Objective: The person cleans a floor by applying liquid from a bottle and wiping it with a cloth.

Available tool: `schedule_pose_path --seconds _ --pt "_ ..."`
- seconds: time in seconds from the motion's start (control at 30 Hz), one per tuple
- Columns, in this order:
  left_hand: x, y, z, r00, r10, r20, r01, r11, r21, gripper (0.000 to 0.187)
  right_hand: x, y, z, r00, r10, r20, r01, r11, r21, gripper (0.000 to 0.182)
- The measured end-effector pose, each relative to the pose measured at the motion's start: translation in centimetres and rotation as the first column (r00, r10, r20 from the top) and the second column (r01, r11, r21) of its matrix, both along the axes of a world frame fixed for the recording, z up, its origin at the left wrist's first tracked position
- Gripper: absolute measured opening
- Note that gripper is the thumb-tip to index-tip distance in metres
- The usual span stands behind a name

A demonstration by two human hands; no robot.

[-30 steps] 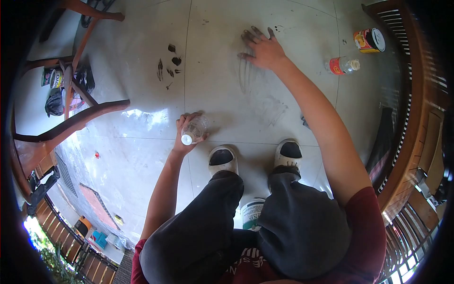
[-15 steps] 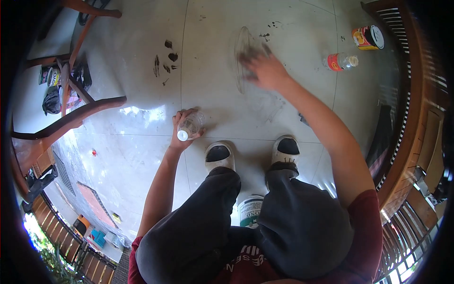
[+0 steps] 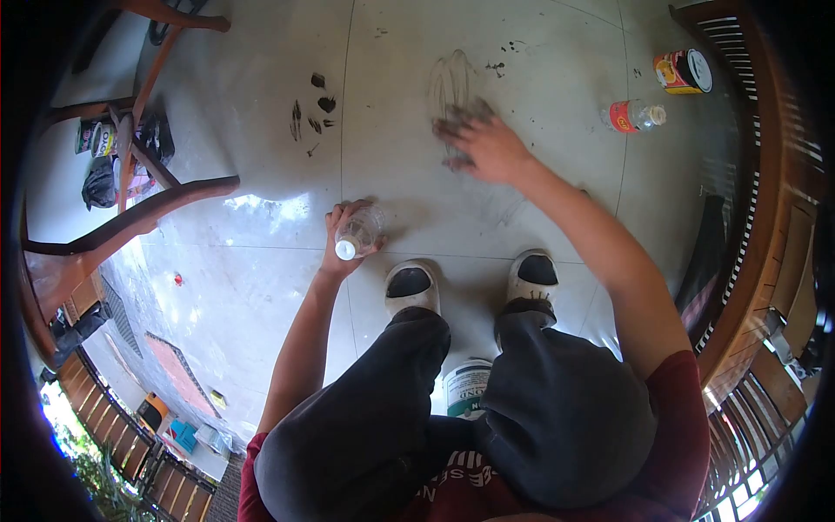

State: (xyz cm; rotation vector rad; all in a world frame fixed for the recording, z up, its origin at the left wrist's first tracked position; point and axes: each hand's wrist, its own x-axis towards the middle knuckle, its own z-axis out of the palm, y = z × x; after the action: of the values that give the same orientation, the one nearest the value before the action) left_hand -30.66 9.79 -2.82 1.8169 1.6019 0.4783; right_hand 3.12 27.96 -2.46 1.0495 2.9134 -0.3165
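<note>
My left hand [image 3: 337,228] is wrapped round a clear plastic bottle [image 3: 369,219] with a white cap, held near the floor in front of my left shoe. My right hand [image 3: 489,146] lies on the pale tiled floor [image 3: 400,165] with its fingers spread. Those fingers look blackened and are slightly blurred. Just beyond them, thin dark streaks [image 3: 450,76] form loops on the tile. Black smudges [image 3: 325,104] mark the floor left of the streaks, and smaller dark specks [image 3: 496,68] lie to their right. I cannot make out anything held under the right palm.
A clear bottle with a red label [image 3: 635,116] lies at the right, near a yellow and red can [image 3: 683,71]. Slatted wooden furniture [image 3: 765,209] borders the right side. A wooden chair [image 3: 143,217] stands at the left. Between my legs sits a white and green bucket [image 3: 467,383].
My right hand has moved slightly down and toward me, uncovering more of the looping dark streaks. My left hand still grips the clear bottle. The whole view has shifted a little.
</note>
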Motion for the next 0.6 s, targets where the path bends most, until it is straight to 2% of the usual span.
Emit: schedule_pose_path --seconds 0.07,0.17,0.27,0.37,0.43,0.53,0.6 --pt "-0.1 0.1 -0.3 1.0 -0.024 -0.012 0.024 1.0 0.008 0.075 -1.2 3.7 0.5 0.99 -0.075 0.118 0.079 0.996 -0.038 0.066" --pt "-0.1 0.0 -0.2 1.0 0.006 -0.006 -0.006 1.0 -0.003 0.075 -3.5 8.0 -0.4 0.967 -0.224 0.117 0.215 0.973 0.088 0.07" --pt "-0.1 0.1 0.1 1.0 0.014 0.002 -0.014 1.0 0.005 0.076 -3.8 6.5 -0.3 0.977 -0.204 0.064 0.203 0.979 0.022 0.067" --pt "0.0 0.0 0.0 1.0 0.008 -0.011 -0.008 1.0 0.004 0.076 -1.4 0.6 0.2 1.0 0.003 0.0 -0.003 1.0 -0.017 0.068" --pt "0.1 -0.2 0.1 1.0 0.014 -0.002 -0.014 1.0 -0.005 0.075 0.8 -3.7 -0.8 0.994 0.041 -0.104 -0.052 0.993 -0.109 0.069" --pt "0.1 0.1 0.2 1.0 0.009 0.023 -0.009 1.0 0.023 0.074 2.9 -6.4 0.1 0.994 0.059 -0.088 -0.069 0.991 -0.113 0.068" --pt "0.0 0.0 0.2 0.999 0.021 0.032 -0.022 1.0 0.02 0.074 2.5 -4.6 -0.1 1.0 0.018 -0.025 -0.019 0.999 -0.038 0.066"
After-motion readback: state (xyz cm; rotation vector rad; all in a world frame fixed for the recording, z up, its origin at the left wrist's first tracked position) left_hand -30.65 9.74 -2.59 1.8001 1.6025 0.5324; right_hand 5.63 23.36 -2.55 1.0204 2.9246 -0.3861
